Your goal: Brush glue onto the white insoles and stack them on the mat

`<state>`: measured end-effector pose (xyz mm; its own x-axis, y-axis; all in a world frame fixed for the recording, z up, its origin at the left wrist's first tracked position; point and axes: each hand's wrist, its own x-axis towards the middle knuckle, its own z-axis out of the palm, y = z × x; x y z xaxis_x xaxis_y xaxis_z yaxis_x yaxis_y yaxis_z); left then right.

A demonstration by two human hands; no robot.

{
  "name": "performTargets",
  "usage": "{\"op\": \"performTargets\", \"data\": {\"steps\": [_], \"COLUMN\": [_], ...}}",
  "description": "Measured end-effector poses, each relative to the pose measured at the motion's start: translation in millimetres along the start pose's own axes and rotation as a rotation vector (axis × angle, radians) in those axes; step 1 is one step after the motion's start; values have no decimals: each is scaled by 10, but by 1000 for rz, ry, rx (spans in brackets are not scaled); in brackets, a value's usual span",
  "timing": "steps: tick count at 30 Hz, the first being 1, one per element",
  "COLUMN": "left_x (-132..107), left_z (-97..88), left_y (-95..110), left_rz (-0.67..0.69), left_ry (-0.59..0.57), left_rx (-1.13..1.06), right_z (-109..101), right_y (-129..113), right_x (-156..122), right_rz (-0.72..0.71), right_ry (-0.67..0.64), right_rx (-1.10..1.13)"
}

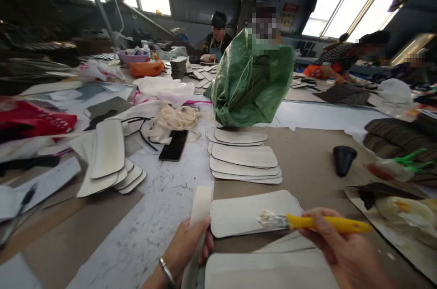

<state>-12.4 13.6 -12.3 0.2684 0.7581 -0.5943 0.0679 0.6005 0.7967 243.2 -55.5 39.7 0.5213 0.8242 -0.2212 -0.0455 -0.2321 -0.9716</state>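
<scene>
My right hand (341, 245) grips the yellow handle of a paintbrush (309, 223). Its bristles, caked with a whitish substance, touch or hover just over a pale panel (244, 211) with rounded corners and a dark lower edge. My left hand (189, 241), with a silver bracelet at the wrist, is closed on a narrow white strip (202, 202) beside that panel's left end. Nearest me lies another pale panel (266, 273), with more pieces partly under it. Beyond the brushed panel, several similar panels (244, 157) overlap in a row.
A green sack (252, 84) stands behind the panels. Left of them are a black phone (173, 145), cream straps (177, 120) and a fanned panel stack (108, 150). At right are a black cup (343, 160) and a stained container (406, 211). Other people work farther back.
</scene>
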Motion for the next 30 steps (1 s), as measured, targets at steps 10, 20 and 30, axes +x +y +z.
{"op": "performTargets", "data": {"steps": [10, 20, 30], "left_x": [15, 56, 23], "left_z": [5, -26, 10], "left_y": [-14, -37, -18], "left_rz": [23, 8, 34], "left_ry": [-5, -30, 8], "left_rx": [-31, -26, -3], "right_z": [795, 919, 1010], "right_y": [14, -29, -25], "right_x": [-51, -120, -171], "right_rz": [52, 6, -64], "right_ry": [-52, -46, -40], "right_rx": [47, -58, -144]}}
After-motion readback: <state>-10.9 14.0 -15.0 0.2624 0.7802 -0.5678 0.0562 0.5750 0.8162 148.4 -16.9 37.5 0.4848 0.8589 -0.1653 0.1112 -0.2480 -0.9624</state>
